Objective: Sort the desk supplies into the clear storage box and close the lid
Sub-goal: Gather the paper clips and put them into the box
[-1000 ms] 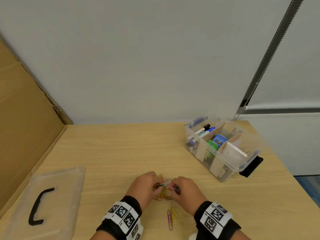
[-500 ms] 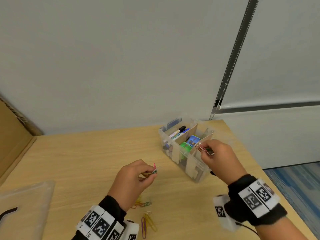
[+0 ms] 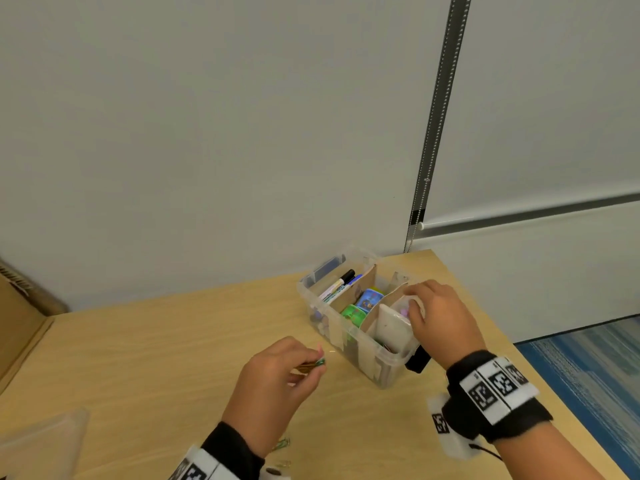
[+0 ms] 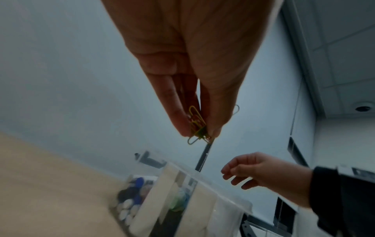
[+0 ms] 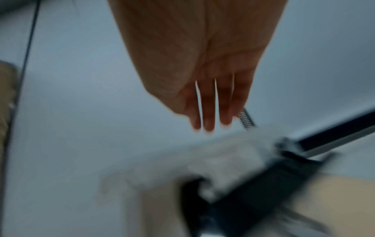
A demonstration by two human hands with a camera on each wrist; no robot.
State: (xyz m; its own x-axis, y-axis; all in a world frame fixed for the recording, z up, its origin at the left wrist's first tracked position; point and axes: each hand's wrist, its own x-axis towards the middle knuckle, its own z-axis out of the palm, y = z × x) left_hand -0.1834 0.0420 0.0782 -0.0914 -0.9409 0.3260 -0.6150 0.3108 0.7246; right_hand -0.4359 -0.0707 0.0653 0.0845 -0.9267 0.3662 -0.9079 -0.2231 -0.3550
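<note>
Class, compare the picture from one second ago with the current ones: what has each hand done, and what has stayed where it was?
The hands parted. The right hand carried paper clips to the clear storage box and now hangs over its near compartment, fingers loose and empty. The left hand rose off the desk, pinching a bunch of paper clips. The box, its markers and the stray clips by the left wrist stayed put.
</note>
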